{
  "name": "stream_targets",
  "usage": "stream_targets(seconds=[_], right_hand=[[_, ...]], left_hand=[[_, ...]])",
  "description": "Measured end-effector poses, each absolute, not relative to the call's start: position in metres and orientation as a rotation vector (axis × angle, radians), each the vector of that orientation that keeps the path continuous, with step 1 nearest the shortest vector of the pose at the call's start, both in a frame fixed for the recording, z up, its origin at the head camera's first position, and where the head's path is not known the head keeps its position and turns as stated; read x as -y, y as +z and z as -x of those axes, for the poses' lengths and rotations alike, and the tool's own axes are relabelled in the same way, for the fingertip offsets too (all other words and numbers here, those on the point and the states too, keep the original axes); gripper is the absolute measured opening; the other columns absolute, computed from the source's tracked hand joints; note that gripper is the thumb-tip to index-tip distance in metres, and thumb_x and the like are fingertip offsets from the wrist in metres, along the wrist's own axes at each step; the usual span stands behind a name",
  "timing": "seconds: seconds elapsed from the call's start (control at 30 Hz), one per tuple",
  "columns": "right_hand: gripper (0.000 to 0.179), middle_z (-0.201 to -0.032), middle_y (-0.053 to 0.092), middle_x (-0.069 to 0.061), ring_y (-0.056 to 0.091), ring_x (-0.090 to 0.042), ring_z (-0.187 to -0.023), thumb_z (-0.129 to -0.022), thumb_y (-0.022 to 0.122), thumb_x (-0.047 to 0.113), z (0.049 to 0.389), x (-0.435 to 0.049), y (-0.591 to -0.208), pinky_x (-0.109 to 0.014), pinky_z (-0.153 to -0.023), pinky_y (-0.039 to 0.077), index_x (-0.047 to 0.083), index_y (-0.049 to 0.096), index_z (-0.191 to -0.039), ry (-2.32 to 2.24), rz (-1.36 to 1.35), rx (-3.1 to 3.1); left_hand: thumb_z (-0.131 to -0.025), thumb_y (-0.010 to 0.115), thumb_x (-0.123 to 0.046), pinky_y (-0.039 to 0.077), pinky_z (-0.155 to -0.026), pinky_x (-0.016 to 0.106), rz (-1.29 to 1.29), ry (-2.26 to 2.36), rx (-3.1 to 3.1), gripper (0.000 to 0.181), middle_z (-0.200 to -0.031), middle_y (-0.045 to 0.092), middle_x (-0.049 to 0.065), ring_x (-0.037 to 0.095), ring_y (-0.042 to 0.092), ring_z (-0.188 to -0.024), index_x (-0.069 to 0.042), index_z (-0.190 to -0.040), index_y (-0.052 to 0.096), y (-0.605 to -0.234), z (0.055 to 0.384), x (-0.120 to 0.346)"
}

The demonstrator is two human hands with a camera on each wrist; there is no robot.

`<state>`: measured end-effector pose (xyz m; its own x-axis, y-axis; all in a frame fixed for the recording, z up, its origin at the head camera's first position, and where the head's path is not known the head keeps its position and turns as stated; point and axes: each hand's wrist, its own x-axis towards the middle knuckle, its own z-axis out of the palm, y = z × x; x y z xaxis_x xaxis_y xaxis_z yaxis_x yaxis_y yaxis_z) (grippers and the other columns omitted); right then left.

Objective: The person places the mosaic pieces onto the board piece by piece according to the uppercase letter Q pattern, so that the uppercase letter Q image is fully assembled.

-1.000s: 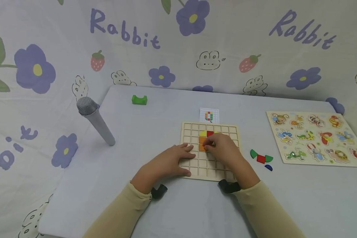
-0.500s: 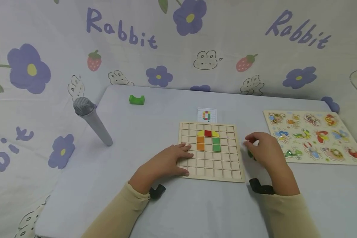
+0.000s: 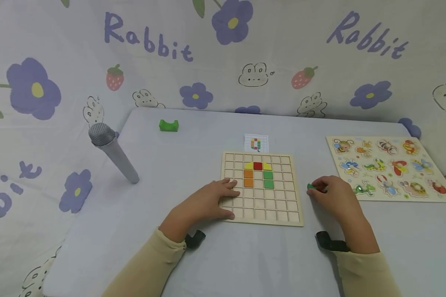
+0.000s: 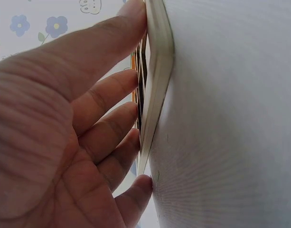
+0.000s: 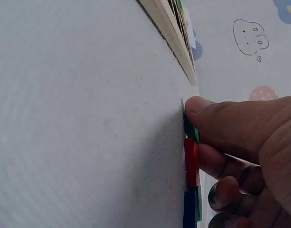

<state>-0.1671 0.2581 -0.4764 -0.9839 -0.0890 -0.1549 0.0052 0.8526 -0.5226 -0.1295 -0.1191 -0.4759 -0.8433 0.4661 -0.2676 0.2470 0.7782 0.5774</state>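
My left hand (image 3: 212, 200) rests with spread fingers on the left edge of a wooden grid board (image 3: 262, 206). Coloured tiles form an arch in its grid: yellow corners, a red tile (image 3: 257, 166) on top, orange tiles (image 3: 248, 177) on the left and green square tiles (image 3: 268, 180) on the right. Right of the board, my right hand (image 3: 336, 198) pinches a green curved tile (image 5: 190, 129) low at the tabletop. Beside it in the right wrist view stand a red tile (image 5: 192, 161), a blue tile (image 5: 189, 209) and another green tile (image 5: 198, 204); the hand hides most of them in the head view.
A small pattern card (image 3: 256, 143) lies just behind the board. An insect puzzle board (image 3: 390, 169) sits at the right. Toward the left are a grey microphone (image 3: 115, 154) and a green notched block (image 3: 169, 126). A printed cloth (image 3: 208, 49) hangs behind the table.
My right hand has left the board and moved right to the loose tiles, where it now pinches a green one. The green squares it hid now show. My left hand stays on the board.
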Motion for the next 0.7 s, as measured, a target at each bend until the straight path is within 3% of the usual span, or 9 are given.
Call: stream_targets(seconds=[0.4, 0.7], right_hand=[[0.016, -0.117, 0.075, -0.018, 0.059, -0.03, -0.095, -0.104, 0.072, 0.013, 0.161, -0.237, -0.467, -0.035, -0.072, 0.046, 0.006, 0.071, -0.118, -0.933, 0.045, -2.912], [0.014, -0.113, 0.078, -0.008, 0.059, -0.026, -0.093, -0.105, 0.074, 0.015, 0.155, -0.146, -0.448, -0.034, -0.077, 0.052, 0.012, 0.077, -0.118, -1.04, 0.297, -2.766]], left_hand=[[-0.091, 0.091, -0.033, 0.024, -0.138, 0.046, -0.551, 0.769, -2.564, 0.07, -0.176, 0.041, -0.006, 0.019, 0.026, -0.169, -0.022, -0.155, 0.064, -0.477, 0.128, 0.121], [-0.091, 0.091, -0.033, 0.022, -0.139, 0.046, -0.562, 0.765, -2.568, 0.07, -0.176, 0.04, -0.005, 0.019, 0.026, -0.169, -0.022, -0.155, 0.064, -0.475, 0.13, 0.121]])
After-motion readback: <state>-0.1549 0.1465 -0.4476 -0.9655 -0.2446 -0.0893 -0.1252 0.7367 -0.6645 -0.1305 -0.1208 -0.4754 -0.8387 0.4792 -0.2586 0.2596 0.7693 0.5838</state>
